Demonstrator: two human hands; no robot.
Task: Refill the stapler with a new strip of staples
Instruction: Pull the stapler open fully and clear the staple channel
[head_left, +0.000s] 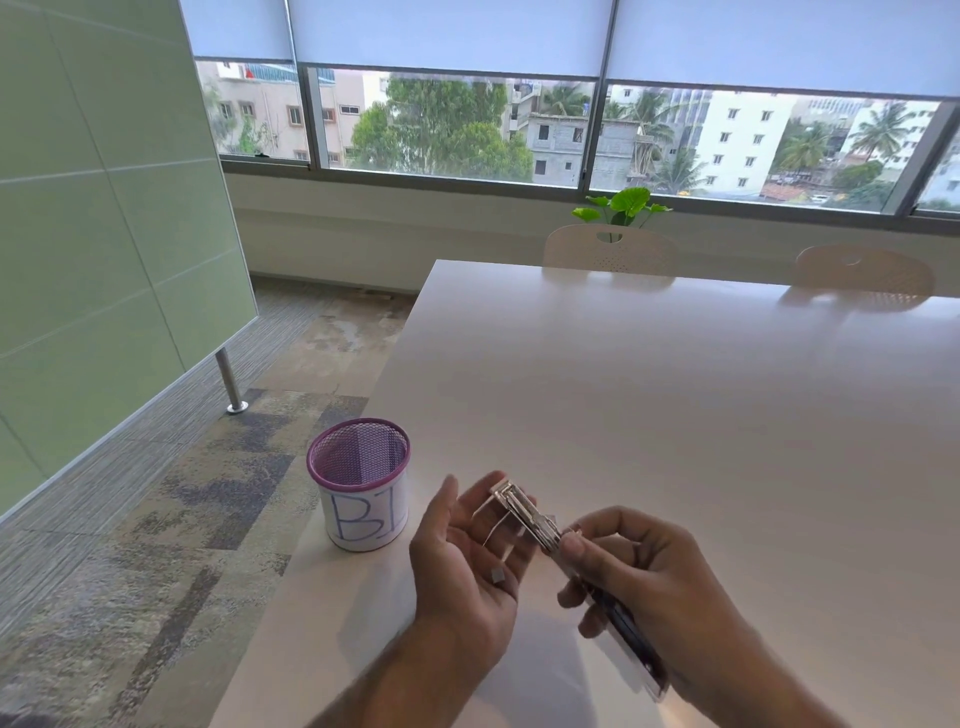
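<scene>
My right hand (660, 582) grips a slim dark stapler (626, 642) over the near part of the white table (675, 395). Its shiny metal magazine (524, 512) sticks out toward the upper left, with thin metal strips hanging beside it. My left hand (457, 566) is held palm up just left of the stapler, thumb raised and apart. Its fingertips lie behind the metal tip. A small grey piece of staples (497, 575) rests on that palm.
A purple mesh cup (358, 488) with a white label stands at the table's left edge, close to my left hand. Two pale chairs (610, 249) (862, 270) are at the far side. A green partition (104, 208) on a metal leg stands over carpet to the left.
</scene>
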